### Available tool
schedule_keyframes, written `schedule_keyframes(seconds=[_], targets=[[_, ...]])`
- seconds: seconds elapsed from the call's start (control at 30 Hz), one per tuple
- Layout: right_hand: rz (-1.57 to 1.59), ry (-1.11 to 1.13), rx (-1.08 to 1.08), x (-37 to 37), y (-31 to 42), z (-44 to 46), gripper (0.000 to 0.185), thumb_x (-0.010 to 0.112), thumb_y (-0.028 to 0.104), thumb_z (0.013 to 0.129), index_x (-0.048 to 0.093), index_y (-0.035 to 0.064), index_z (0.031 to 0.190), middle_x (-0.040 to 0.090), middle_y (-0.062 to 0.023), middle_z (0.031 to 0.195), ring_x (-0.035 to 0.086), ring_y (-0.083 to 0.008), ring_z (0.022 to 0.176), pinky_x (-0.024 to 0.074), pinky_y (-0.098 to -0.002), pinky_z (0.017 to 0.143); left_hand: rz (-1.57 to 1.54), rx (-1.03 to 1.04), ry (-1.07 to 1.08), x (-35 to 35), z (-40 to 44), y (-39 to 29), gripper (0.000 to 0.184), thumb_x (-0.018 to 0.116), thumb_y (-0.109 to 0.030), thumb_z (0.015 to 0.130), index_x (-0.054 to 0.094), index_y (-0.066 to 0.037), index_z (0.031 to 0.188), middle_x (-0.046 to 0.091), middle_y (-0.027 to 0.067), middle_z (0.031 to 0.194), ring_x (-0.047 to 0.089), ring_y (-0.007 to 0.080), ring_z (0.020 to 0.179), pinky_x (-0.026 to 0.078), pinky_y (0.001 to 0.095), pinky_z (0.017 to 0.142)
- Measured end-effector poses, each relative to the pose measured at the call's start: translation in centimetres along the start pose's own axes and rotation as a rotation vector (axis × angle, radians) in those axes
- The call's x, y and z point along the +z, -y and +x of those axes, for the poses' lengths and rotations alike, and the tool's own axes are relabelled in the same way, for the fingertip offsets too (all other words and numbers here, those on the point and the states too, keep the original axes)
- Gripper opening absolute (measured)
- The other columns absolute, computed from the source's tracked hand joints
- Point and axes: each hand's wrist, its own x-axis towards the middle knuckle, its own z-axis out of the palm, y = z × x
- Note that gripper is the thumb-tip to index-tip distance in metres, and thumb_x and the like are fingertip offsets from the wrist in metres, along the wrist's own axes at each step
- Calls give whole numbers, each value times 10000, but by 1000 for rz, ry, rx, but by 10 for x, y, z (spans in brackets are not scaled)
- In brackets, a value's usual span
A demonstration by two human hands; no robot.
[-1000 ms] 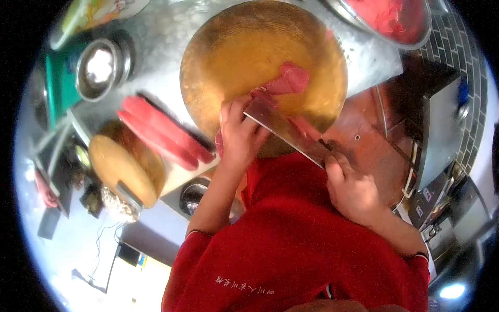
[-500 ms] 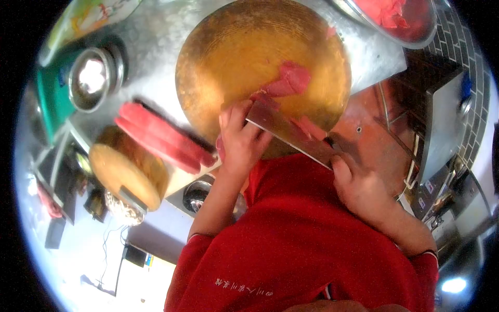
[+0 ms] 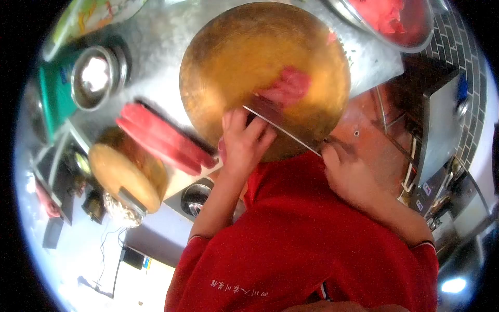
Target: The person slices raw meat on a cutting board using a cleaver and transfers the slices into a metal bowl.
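Note:
My right hand (image 3: 347, 170) is closed round the handle end of a cleaver (image 3: 283, 128), which is seen almost edge-on over the near part of a round wooden chopping board (image 3: 223, 62). Beside the blade's far end, my left hand (image 3: 244, 136) rests on the board's near-left edge with its fingers curled down. A bit of raw red meat (image 3: 222, 149) shows at that hand's outer side; the rest is hidden beneath it. Thin meat slices (image 3: 291, 86) lie in a soft heap on the board, just beyond the blade.
Long slabs of raw meat (image 3: 161, 138) lie left of the board. A steel bowl (image 3: 416, 48) holding red meat stands at the upper right. Metal bowls (image 3: 78, 96) sit at the left near a green tray (image 3: 52, 112). A second round wooden board (image 3: 122, 171) stands lower left.
The cleaver has turned from showing its flat side to nearly edge-on. My right hand has shifted slightly left. A small piece near the blade's handle end no longer shows; the slices look more bunched.

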Motion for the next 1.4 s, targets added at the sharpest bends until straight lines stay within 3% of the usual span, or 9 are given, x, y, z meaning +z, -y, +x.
schedule_keyframes(seconds=[0.13, 0.27, 0.47, 0.63, 0.87, 1.1, 1.17, 1.27, 1.4], targets=[[2, -11, -22, -18, 10, -23, 224, 546, 106, 926, 524, 4, 1124, 677, -221, 1059, 734, -359, 703, 602, -466, 557, -235, -182, 91, 15, -13, 15, 389, 854, -113, 676, 734, -96, 1045, 634, 142, 1189, 581, 374, 1051, 466, 485, 896], [-17, -30, -28, -18, 14, -30, 234, 549, 97, 919, 532, -3, 1130, 679, -220, 1069, 725, -344, 684, 600, -453, 552, -50, 26, 38, -1, -5, 5, 418, 861, -110, 651, 733, -94, 1048, 636, 146, 1215, 582, 379, 1078, 461, 493, 915], [-25, -22, -30, -13, 12, -16, 171, 558, 89, 909, 520, 14, 1057, 662, -205, 978, 712, -352, 665, 589, -441, 544, -60, 70, 26, -1, -5, 9, 413, 863, -105, 644, 740, -115, 1038, 650, 116, 1192, 594, 360, 1069, 459, 477, 917], [25, -124, -88, 6, 17, 45, 113, 558, 86, 909, 497, 38, 991, 644, -194, 910, 703, -377, 663, 587, -451, 546, -37, 25, 2, -4, 2, 2, 380, 851, -104, 664, 747, -124, 1029, 653, 108, 1134, 596, 348, 1027, 462, 468, 889], [113, -33, 47, 1, 2, 1, 132, 540, 85, 931, 485, 34, 1040, 667, -196, 944, 705, -424, 677, 585, -518, 568, -66, 31, -1, -3, 5, 2, 366, 822, -81, 679, 735, -114, 1032, 641, 111, 1076, 593, 344, 986, 469, 456, 862], [13, -228, -128, 23, 2, 68, 173, 532, 65, 932, 506, 35, 1100, 665, -172, 744, 703, -361, 605, 557, -483, 505, -61, 28, -42, -3, 1, -1, 319, 789, -51, 726, 729, -98, 1036, 639, 126, 1087, 599, 354, 1001, 484, 460, 872], [109, -106, -22, 8, 0, 69, 253, 577, 83, 920, 467, 22, 1139, 639, -203, 704, 674, -434, 625, 534, -548, 547, -89, 18, -57, -2, -1, 0, 274, 768, -44, 769, 734, -86, 1037, 642, 137, 1113, 606, 362, 1039, 491, 467, 903], [271, -240, -17, 8, -25, 66, 267, 572, 45, 917, 430, 30, 1143, 664, -266, 774, 683, -491, 779, 534, -597, 639, -80, 54, -45, -9, -3, -3, 240, 770, -82, 816, 737, -88, 1054, 643, 130, 1108, 599, 356, 1050, 484, 454, 925], [129, -52, 48, -14, 0, 35, 240, 560, 57, 928, 421, 26, 1121, 669, -290, 843, 667, -521, 769, 538, -614, 648, -53, 59, -66, -5, -10, 0, 218, 772, -111, 853, 744, -105, 1070, 642, 122, 1123, 591, 353, 1072, 494, 447, 931]])
